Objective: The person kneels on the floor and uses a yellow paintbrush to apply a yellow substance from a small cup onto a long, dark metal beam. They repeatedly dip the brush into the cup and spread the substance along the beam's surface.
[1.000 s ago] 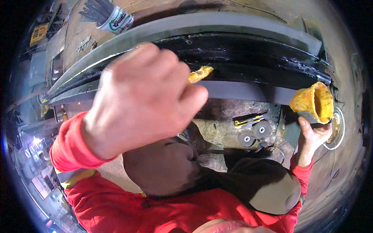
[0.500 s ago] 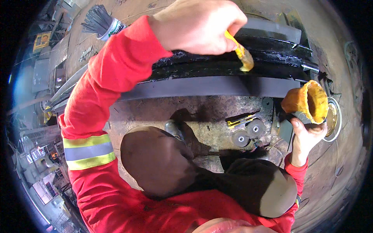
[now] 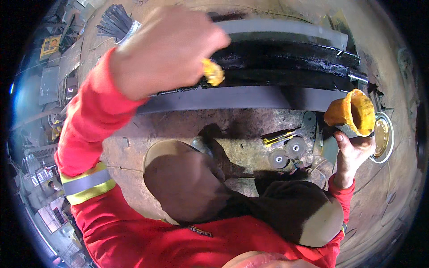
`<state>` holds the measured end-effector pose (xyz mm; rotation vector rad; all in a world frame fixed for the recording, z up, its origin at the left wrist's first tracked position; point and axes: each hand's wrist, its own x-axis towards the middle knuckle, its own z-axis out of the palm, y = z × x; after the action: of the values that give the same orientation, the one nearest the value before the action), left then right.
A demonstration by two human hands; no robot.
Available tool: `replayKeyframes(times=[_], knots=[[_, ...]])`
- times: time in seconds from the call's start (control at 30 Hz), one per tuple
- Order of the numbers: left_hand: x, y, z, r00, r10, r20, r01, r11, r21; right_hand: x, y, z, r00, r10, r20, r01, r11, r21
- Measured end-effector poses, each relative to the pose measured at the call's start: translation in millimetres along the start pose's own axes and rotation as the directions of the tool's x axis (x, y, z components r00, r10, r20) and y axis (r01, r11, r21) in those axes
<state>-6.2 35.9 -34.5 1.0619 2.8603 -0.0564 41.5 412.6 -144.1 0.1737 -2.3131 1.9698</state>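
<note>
My left hand (image 3: 167, 51), blurred by motion, is closed round a small yellow tool, its smeared tip (image 3: 214, 73) sticking out below the fingers. Grease-like yellow-brown stuff coats that tip; whether it is a brush or a spatula I cannot tell. The hand hovers over the left part of a long steel piece with a wet-looking black middle (image 3: 286, 56) and a grey near edge (image 3: 250, 99). On the right, my right hand (image 3: 351, 154) grips a yellow cup-like container (image 3: 338, 111) from below. Its smeared mouth is tilted to the right.
Under the right hand's side stands a round pail (image 3: 382, 138) of brownish stuff. Grinding discs (image 3: 295, 147) and a yellow-and-black cutter-like tool (image 3: 279, 138) lie on the floor before my knees. A can of dark rods (image 3: 127, 33) stands at the far left.
My left hand has swung left and a little nearer along the steel piece, carrying the yellow tool. The right hand and its container have hardly moved.
</note>
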Motion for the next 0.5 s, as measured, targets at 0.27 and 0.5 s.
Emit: replayKeyframes(times=[0.27,0.5], knots=[[78.1,0.5,30.9,0.988,-0.139,-0.064,0.093,0.876,-0.473,-3.1,2.5,-2.4,0.997,0.009,-0.076,-0.011,1.0,-0.023],[32.6,-45.1,77.8,0.986,0.098,0.135,-0.011,0.845,-0.535,-7.1,6.8,-2.9,0.997,-0.01,-0.076,0.006,0.999,-0.048]])
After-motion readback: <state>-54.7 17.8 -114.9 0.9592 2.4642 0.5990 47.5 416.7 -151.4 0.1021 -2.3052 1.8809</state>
